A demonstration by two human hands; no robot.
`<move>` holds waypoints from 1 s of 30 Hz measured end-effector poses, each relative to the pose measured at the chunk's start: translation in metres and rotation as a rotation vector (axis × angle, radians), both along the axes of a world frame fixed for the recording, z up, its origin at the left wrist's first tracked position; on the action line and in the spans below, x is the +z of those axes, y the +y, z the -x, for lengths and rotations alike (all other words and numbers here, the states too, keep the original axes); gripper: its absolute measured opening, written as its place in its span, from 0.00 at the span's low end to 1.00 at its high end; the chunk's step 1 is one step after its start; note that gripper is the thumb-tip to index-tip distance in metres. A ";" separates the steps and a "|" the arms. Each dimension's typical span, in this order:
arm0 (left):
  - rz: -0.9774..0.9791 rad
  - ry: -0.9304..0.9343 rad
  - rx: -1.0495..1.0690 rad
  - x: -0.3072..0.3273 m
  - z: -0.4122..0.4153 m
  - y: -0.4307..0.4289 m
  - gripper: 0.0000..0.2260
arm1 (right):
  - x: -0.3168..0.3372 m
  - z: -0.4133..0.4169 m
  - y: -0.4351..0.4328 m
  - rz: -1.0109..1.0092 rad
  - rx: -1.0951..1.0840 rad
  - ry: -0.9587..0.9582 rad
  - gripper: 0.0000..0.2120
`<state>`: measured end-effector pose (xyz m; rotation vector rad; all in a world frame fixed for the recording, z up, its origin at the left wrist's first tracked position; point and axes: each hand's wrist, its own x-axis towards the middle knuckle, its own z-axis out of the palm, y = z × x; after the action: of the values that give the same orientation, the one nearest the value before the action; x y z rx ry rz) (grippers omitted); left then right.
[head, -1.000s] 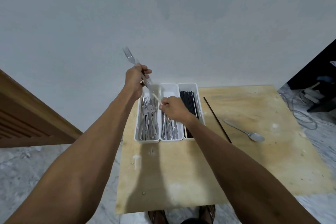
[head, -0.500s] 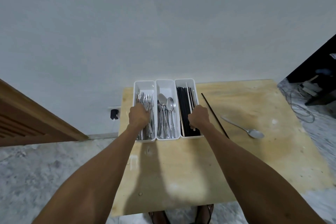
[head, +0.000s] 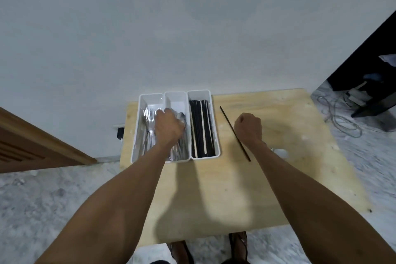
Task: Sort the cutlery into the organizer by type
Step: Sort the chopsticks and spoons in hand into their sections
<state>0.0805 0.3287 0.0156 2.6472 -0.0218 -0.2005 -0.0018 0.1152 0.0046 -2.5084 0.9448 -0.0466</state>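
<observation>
Right grip, fingers curled on nothing, hangs just right of the loose chopstick.

Organizer on table, far-left — chopstick just right of it, spoon farther right.

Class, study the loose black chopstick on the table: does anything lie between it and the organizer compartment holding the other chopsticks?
Nothing visible does. Only bare table separates the loose chopstick from the chopstick compartment. The right hand hovers on the chopstick's far side; the left hand is over the other compartments.
</observation>
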 end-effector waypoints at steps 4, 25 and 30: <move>0.047 -0.047 -0.100 0.003 0.026 -0.070 0.11 | -0.003 0.045 -0.074 -0.029 -0.203 -0.017 0.11; -0.352 -0.139 -0.544 -0.098 0.134 -0.229 0.08 | -0.127 0.142 -0.199 0.218 -0.210 0.035 0.26; -0.429 -0.154 -0.352 -0.096 0.134 -0.232 0.07 | -0.129 0.142 -0.199 0.215 -0.214 0.028 0.26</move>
<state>-0.0536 0.0970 -0.0806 3.0636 -0.5553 -0.1251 -0.1433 -0.0835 -0.1246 -2.5944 1.2774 -0.1905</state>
